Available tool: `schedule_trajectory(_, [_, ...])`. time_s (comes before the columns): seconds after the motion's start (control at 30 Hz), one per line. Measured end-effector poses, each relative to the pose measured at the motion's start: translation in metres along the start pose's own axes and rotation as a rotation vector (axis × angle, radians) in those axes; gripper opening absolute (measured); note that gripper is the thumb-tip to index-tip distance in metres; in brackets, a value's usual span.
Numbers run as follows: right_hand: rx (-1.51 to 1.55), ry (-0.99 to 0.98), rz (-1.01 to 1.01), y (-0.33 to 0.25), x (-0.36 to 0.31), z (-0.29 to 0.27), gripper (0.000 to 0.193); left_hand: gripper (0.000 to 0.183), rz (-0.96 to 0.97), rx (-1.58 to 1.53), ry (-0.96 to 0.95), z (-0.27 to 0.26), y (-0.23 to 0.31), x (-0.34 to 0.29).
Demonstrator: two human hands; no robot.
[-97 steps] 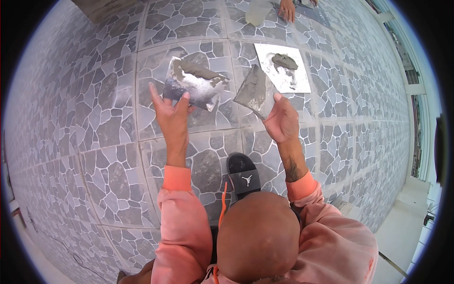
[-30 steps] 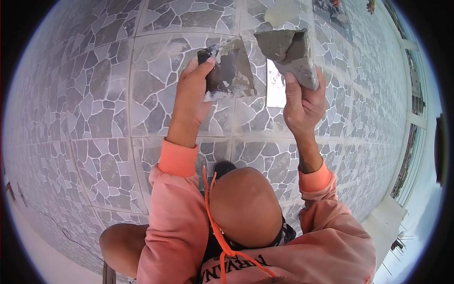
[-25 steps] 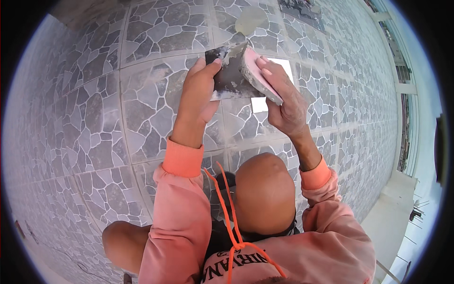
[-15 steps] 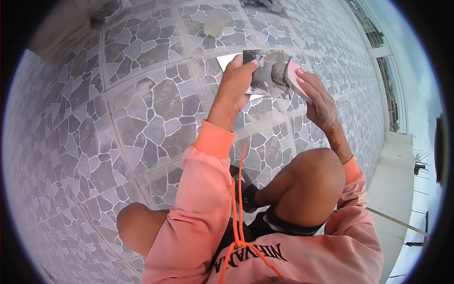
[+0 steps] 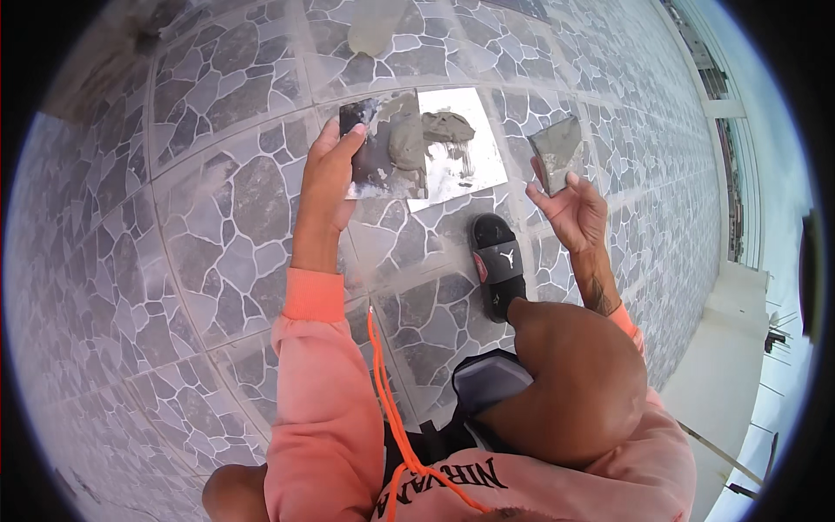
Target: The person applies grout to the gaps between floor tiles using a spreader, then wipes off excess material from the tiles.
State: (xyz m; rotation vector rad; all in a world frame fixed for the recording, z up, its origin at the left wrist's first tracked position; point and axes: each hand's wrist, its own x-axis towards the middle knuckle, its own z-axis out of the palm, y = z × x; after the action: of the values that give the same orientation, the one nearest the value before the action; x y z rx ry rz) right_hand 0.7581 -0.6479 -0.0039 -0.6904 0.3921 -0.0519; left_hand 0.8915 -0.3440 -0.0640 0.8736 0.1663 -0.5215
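My left hand [image 5: 330,165] grips the left edge of a dark, smeared flat board [image 5: 367,155], thumb on top. A thick lump of wet grey mortar [image 5: 406,143] sits toward the board's right edge. Beyond that edge a white square board [image 5: 480,161] lies on the floor, carrying another mortar mound [image 5: 450,127]. Off to the right, my right hand [image 5: 578,213] holds a small flat piece [image 5: 558,150] by its lower part, tilted up. Its grey, mortar-coated face shows; some fingers are hidden behind it.
Stone-patterned grey floor tiles [image 5: 235,209] spread all round. My foot in a black slide sandal [image 5: 496,252] stands just below the white board. A pale round patch [image 5: 374,30] shows on the floor at the far side. A low white wall [image 5: 709,339] runs along the right.
My hands have moved apart. The left one shifted left with its board, uncovering the white board; the right one drew away, turning the piece from its pink side to its grey face.
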Motion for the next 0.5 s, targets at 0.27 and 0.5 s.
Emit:
schedule_trajectory(0.27, [0.136,-0.377,0.462,0.036,0.085,-0.046,0.06,0.034,0.052,0.001,0.224,-0.006,-0.036,0.029])
schedule_trajectory(0.5, [0.167,-0.523,0.566,-0.005,0.132,-0.066,0.06,0.034,0.092,0.029,0.28,0.038,-0.039,0.049])
